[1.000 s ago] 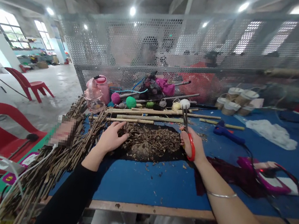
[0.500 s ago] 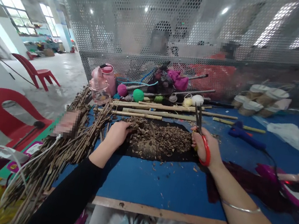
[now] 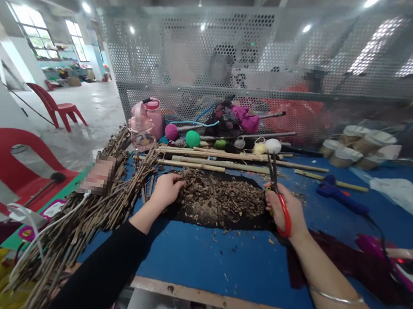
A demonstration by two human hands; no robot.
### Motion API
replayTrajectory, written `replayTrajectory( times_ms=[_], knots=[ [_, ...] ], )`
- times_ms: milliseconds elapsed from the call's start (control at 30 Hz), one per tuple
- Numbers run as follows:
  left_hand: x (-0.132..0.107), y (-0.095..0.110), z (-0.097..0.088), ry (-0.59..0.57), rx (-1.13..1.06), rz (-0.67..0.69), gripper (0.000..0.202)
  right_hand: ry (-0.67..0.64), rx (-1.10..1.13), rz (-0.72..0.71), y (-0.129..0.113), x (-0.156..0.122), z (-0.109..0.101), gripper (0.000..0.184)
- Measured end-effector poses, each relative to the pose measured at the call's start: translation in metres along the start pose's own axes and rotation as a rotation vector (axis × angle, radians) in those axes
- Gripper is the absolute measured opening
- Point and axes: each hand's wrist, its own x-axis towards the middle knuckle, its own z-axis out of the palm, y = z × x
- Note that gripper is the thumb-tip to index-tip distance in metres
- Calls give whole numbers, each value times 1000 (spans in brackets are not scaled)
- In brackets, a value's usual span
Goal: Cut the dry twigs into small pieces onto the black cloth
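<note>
My right hand (image 3: 289, 208) grips a pair of scissors (image 3: 273, 176) with red handles, the dark blades pointing up and away from me. It rests by the right end of a heap of brown, dry plant bits (image 3: 235, 196), spread on a black sheet (image 3: 199, 220). At the heap's left end is my left hand (image 3: 167, 189), thumb and fingers drawn together in a pinch. Whatever may be between those fingertips is hidden or too small to name. Left of that hand lie many thin brown dry stalks (image 3: 104, 207).
Bamboo sticks (image 3: 239, 167) lie behind the heap, with a green yarn ball (image 3: 193, 139) and others beyond. A pink bottle (image 3: 153, 117) stands back left. A blue glue gun (image 3: 343, 193) with its cord and dark red cloth (image 3: 346, 260) are at right. A perforated metal screen (image 3: 183, 51) closes the back.
The view has tilted up slightly, so the table sits lower. My left fingers have drawn back a little from the heap. The scissors stay in my right hand.
</note>
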Motion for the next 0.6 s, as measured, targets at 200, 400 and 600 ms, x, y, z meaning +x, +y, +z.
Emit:
replayTrajectory(
  times_ms=[200, 400, 600],
  knots=[
    [-8, 5, 8, 128, 87, 181, 45, -17, -59, 1, -3, 0, -1, 40],
    [-11, 10, 8, -23, 248, 327, 34, -15, -104, -8, -8, -2, -1, 39],
    [-16, 9, 2, -85, 371, 319, 32, -17, -108, -17, -6, -1, -2, 37]
  ],
)
